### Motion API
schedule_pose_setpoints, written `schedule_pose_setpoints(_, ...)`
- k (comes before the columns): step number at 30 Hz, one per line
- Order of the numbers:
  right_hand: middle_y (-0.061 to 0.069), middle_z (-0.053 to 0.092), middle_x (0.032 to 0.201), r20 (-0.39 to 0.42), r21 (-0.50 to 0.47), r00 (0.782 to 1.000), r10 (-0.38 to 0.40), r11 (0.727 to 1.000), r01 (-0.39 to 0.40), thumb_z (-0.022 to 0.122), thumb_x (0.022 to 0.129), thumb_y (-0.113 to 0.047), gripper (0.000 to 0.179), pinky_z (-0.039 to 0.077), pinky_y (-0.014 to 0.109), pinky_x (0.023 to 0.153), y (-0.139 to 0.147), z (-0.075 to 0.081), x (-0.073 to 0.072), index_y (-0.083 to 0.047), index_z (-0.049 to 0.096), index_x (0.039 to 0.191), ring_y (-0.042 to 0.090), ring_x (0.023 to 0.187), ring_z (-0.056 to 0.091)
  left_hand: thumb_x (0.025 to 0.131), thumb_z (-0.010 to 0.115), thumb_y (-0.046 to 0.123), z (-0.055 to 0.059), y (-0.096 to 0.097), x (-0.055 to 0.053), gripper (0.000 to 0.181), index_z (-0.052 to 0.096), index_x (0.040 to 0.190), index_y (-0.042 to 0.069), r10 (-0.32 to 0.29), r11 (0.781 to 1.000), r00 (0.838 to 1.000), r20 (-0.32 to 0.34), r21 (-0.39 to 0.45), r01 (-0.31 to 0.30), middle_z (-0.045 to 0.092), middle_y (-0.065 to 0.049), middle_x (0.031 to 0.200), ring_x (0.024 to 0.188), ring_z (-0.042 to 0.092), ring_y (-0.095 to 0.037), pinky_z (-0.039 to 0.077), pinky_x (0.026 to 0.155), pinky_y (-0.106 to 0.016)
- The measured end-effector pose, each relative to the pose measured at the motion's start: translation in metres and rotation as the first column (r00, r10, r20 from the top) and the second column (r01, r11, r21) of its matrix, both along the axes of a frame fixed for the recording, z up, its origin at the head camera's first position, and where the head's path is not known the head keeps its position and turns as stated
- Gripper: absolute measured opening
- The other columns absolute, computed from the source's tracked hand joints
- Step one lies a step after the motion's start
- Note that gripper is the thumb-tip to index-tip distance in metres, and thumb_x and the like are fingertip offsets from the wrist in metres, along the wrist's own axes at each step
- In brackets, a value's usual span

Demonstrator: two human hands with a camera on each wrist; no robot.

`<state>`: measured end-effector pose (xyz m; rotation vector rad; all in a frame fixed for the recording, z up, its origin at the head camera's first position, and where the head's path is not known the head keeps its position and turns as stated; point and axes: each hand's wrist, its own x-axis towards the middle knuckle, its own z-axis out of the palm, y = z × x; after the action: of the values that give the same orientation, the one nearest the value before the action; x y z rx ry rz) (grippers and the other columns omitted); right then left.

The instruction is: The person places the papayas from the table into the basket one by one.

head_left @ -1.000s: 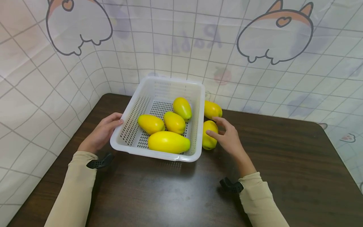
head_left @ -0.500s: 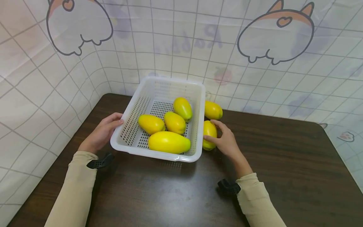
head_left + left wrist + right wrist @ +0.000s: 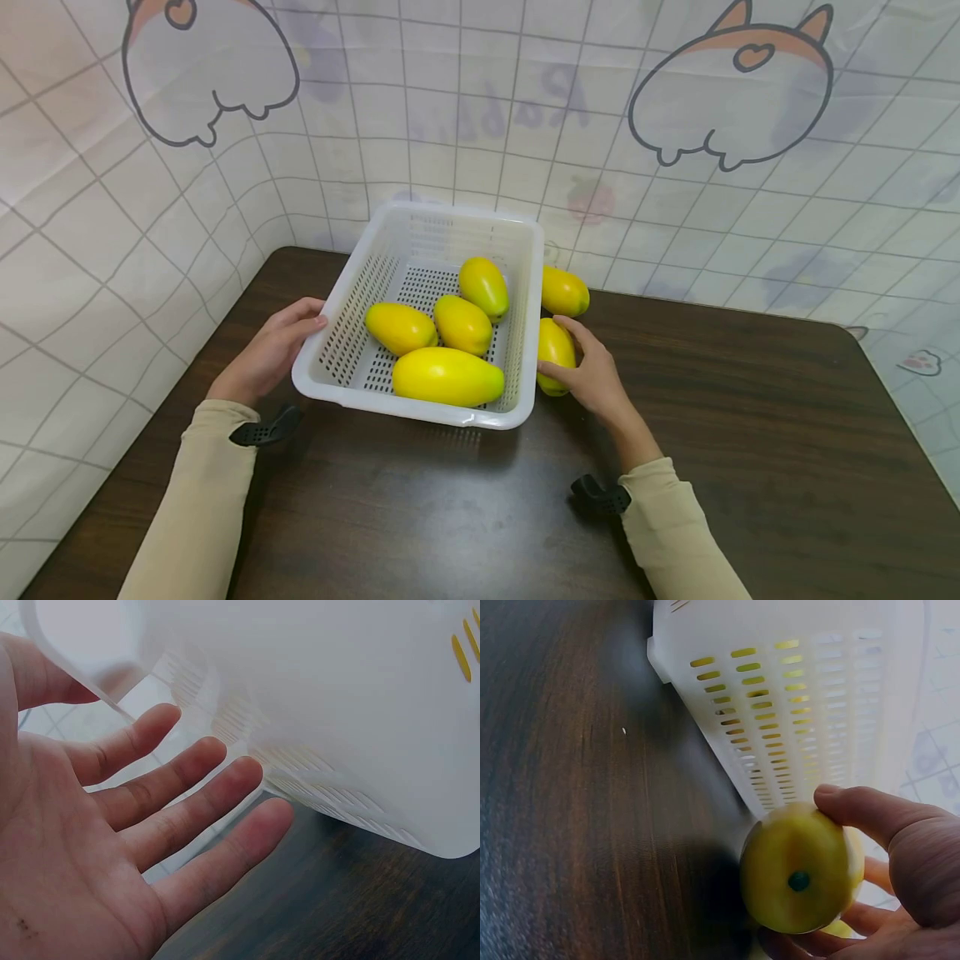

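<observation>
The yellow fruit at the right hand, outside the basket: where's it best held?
Probably the yellow fruit's rounded middle, coming from the right and slightly above: its sides curve smoothly, and the basket's wall stands close on its left.

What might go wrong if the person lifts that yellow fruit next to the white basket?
First, the near loose fruit looks shiny and rounded, so it might slip out of the right grip.

Second, it sits right up close to the white basket, so it could bump the side on the way up.

Third, the far loose fruit lies just behind it and might roll if it gets knocked.
</observation>
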<state>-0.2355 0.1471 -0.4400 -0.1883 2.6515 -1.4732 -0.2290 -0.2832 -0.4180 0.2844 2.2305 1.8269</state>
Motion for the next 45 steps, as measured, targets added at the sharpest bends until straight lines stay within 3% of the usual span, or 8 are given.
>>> schedule_pose_setpoints(22, 0.013, 0.043, 0.147, -0.021, -0.017, 1.0, 0.007, 1.0, -0.007, 0.074, 0.084, -0.023, 0.074, 0.048, 0.045, 0.093, 0.002, 0.001, 0.003, -0.019, 0.036, 0.147, 0.033, 0.123, 0.05, 0.103, 0.042, 0.033, -0.002, 0.0, -0.001, 0.031, 0.044, 0.129, 0.016, 0.005, 1.0, 1.0, -0.007, 0.0, -0.005, 0.054, 0.002, 0.12, 0.098, 0.065, -0.012, 0.056, 0.082, -0.03)
schedule_pose_setpoints(31, 0.014, 0.046, 0.141, -0.071, 0.016, 0.997, 0.006, 1.0, -0.005, 0.072, 0.083, -0.023, 0.072, 0.046, 0.043, 0.09, 0.004, 0.007, 0.003, -0.02, 0.037, 0.146, 0.031, 0.114, 0.05, 0.103, 0.042, 0.032, -0.001, 0.0, -0.001, 0.029, 0.045, 0.128, 0.017, 0.01, 1.0, 1.0, -0.007, -0.003, -0.01, 0.055, 0.004, 0.119, 0.097, 0.065, -0.011, 0.056, 0.082, -0.03)
schedule_pose_setpoints(45, 0.014, 0.044, 0.143, -0.112, 0.0, 0.993, -0.038, 0.999, 0.038, 0.07, 0.082, -0.021, 0.07, 0.046, 0.044, 0.087, 0.006, 0.014, 0.006, -0.021, 0.038, 0.145, 0.033, 0.112, 0.05, 0.103, 0.041, 0.033, 0.0, 0.001, 0.0, 0.03, 0.044, 0.128, 0.016, 0.008, 1.0, 1.0, -0.008, -0.011, -0.008, 0.054, 0.002, 0.12, 0.098, 0.065, -0.012, 0.056, 0.082, -0.03)
